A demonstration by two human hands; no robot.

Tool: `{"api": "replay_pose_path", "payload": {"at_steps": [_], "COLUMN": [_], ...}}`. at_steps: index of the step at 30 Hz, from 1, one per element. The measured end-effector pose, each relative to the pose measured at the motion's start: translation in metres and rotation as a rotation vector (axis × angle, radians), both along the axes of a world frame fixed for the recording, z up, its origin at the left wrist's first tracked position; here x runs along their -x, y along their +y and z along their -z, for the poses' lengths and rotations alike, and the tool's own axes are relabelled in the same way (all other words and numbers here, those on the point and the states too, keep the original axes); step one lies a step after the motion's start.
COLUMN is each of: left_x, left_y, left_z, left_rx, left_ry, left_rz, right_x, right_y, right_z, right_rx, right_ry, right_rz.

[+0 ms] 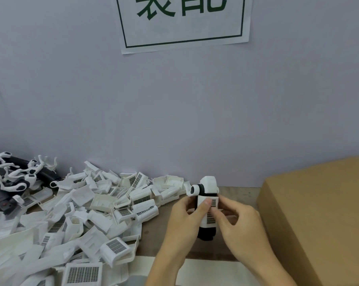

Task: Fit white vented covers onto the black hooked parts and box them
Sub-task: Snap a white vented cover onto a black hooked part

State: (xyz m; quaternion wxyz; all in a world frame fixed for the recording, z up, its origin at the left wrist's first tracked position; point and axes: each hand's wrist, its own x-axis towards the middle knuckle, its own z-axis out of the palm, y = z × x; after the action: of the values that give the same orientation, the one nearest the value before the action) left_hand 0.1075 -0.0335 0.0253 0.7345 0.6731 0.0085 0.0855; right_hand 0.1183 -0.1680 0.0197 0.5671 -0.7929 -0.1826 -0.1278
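Where the far left edge of the frame meets the wall, a heap of black hooked parts (13,182) lies tangled, some carrying white curved arms. Right of it, filling the lower left and reaching toward the centre, spreads a large loose pile of white vented covers (88,215), lying at all angles, many showing their dark grilles; one grille faces up at the bottom edge. They rest on a brown table (236,193), whose bare strip shows just right of centre against the pale wall.

Right of centre, in the lower half, the left hand (182,221) comes up from the bottom edge with its fingers curled round the left side of the assembly (207,205), its thumb laid across the white cover's grille. The assembly stands roughly upright between both hands: a white cover with vent grilles on its front, a white cap and a black ring-shaped end at the top, and a black end protruding at the bottom. The right hand (242,226) grips it from the right side, fingers bent, thumb pressing on the lower part of the grille just beside the other thumb.

A cardboard box (319,213) fills the lower right, near the right hand. High on the wall at upper centre hangs a white paper sign (184,21) with green characters and border.
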Motion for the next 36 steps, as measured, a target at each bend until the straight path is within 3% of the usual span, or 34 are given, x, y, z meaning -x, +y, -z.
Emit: {"api": "replay_pose_path", "payload": {"at_steps": [9,15,19,24,27,30,36], "left_x": [0.001,0.001,0.001,0.002,0.003,0.003,0.001], "left_y": [-0.006,-0.009,-0.01,-0.01,-0.007,-0.005,-0.003], "left_z": [-0.002,0.0,-0.003,-0.004,-0.002,-0.001,0.002], "left_rx": [0.081,-0.203,-0.165,-0.007,-0.053,-0.128,-0.203], "left_ry": [-0.018,-0.074,-0.063,0.032,0.051,0.018,0.004], "left_rz": [0.053,-0.097,-0.131,-0.031,0.05,-0.013,-0.119], "right_x": [-0.003,-0.005,-0.005,-0.003,-0.005,-0.005,-0.001], "right_y": [0.008,0.012,0.012,0.014,0.013,0.011,0.013], "right_z": [0.001,0.006,0.005,0.006,0.007,0.007,0.008], "right_rx": [-0.43,-0.341,-0.391,-0.454,-0.488,-0.508,-0.303], "right_ry": [0.325,0.266,0.285,0.329,0.301,0.307,0.203], "right_rz": [-0.07,0.062,0.035,0.002,0.018,-0.051,-0.036]}}
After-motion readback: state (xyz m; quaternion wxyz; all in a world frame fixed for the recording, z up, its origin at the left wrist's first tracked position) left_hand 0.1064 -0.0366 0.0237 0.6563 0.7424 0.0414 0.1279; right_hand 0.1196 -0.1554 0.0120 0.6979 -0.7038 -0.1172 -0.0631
